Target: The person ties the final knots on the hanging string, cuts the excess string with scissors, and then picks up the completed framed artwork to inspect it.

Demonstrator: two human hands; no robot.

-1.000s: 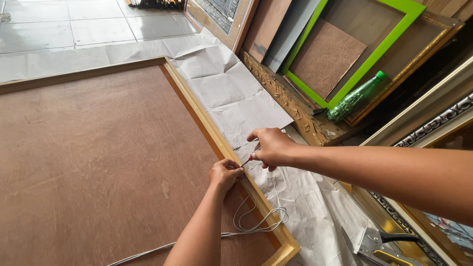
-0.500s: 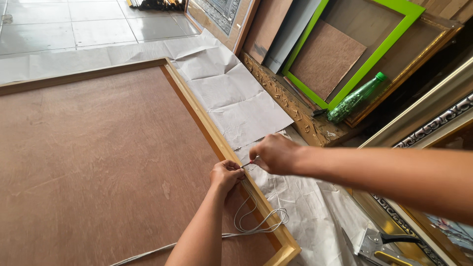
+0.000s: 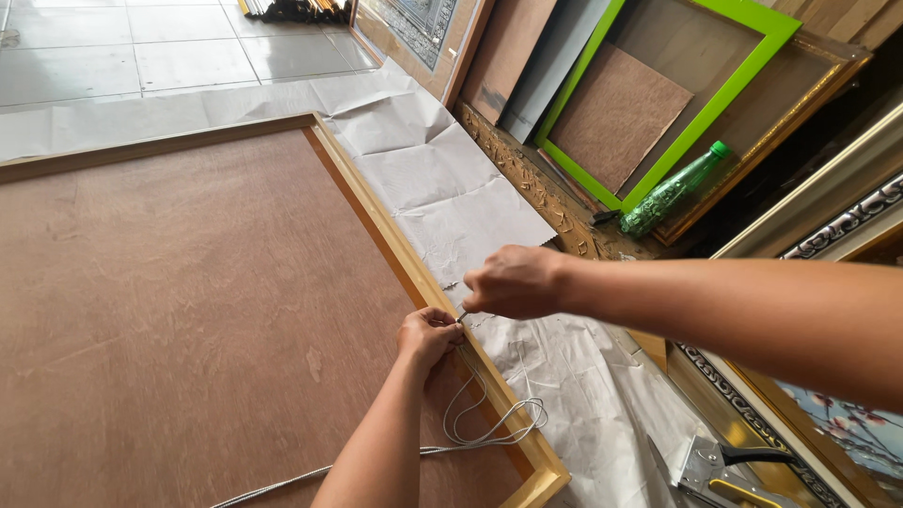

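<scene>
- Now left hand (image 3: 428, 336) is curling shut, pressing on the wooden frame (image 3: 395, 246) rail, pinching the grey cord (image 3: 489, 428).
- Right hand (image 3: 513, 280) is closing in a fist, gripping a small metal piece just beside.

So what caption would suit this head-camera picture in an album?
Both hands, left hand and right hand, meet at the wooden frame edge, cord looped below.

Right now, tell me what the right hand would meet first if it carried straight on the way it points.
The right hand points left, so probably the wooden frame rail, then the brown backing board; depth is unclear.
</scene>
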